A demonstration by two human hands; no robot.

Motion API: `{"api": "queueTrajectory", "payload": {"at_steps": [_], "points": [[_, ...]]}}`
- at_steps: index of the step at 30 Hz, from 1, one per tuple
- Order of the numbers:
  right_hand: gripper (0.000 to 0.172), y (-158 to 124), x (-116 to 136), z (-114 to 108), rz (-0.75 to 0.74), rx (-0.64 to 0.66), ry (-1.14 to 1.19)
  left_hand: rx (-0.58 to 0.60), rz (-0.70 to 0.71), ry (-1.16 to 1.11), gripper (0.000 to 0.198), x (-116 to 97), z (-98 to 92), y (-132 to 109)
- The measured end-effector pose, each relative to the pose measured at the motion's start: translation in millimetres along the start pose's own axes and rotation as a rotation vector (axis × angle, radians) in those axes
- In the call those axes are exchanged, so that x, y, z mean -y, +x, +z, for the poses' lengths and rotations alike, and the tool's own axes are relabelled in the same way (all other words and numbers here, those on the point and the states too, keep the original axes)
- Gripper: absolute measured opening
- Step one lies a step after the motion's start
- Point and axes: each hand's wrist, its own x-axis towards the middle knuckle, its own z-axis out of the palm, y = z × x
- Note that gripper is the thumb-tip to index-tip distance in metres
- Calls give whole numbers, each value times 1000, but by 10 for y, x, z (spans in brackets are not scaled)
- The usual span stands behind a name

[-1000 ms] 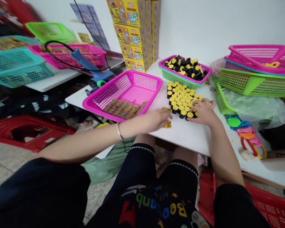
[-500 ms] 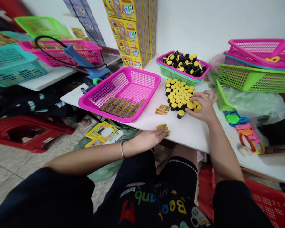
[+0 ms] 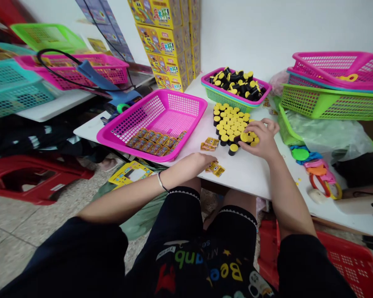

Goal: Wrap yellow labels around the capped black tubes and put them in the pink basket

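Note:
My right hand [image 3: 262, 138] pinches a small black canister with a yellow lid [image 3: 244, 137] between thumb and fingers, tilted at the near edge of a cluster of the same yellow-lidded canisters [image 3: 233, 120] standing upright. One more canister [image 3: 233, 149] stands a little apart in front. By the table's front edge, my left hand [image 3: 202, 162] has its fingers together and bent down onto a few small yellow printed slips [image 3: 216, 168]; its fingertips are partly hidden. Further back lies another small group of printed slips [image 3: 210, 144].
Left of the slips stands a pink basket [image 3: 186, 151] holding rows of wrapped canisters. Behind the cluster, a stacked basket [image 3: 207, 78] is heaped with loose canisters. Yellow boxes [image 3: 164, 54] rise by the wall. Stacked baskets [image 3: 323, 101] and tape rolls [image 3: 321, 184] lie right.
My left hand has drawn back and arched up, and more of the slips shows beside its fingertips. My right hand has lifted and tilted a canister slightly. The whole view has shifted a little.

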Motion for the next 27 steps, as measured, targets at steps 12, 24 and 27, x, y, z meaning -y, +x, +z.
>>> {"api": "queueTrajectory", "payload": {"at_steps": [12, 24, 27], "points": [[49, 72, -197, 186, 400, -405, 617, -666, -1, -553, 44, -187, -83, 1264], [50, 69, -76, 188, 496, -379, 994, -548, 226, -193, 74, 201, 195, 1451], [53, 64, -1, 183, 490, -319, 985, -565, 227, -175, 74, 184, 197, 1444]]}}
